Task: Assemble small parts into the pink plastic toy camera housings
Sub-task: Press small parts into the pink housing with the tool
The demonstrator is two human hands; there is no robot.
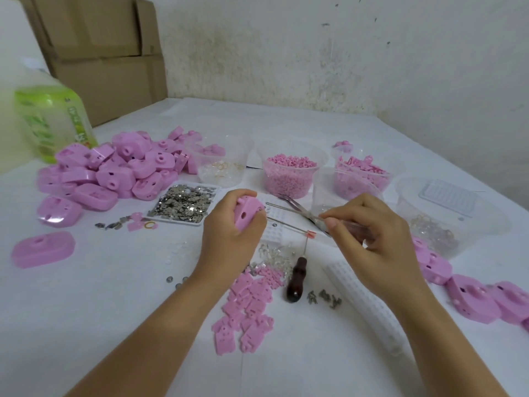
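- Your left hand (232, 233) is curling its fingers round a pink housing (248, 211) and holding it just above the table (114, 310), with a round hole in the housing facing you.
- Your right hand (372, 239) is pinching metal tweezers (300, 210) between thumb and forefinger. Their tips are pointing toward the housing, near it but not touching.
- An awl (296, 279) with a dark handle is lying between your forearms, and a heap of flat pink plates (246, 308) is sitting just left of it.
- A tray of silver bits (183, 203) is resting just beyond your left hand.
- A pile of housings (114, 167) is filling the far left of the table.
- A cup of pink beads (290, 174) is standing behind the tweezers.
- A row of housings (472, 296) is lying at your right.
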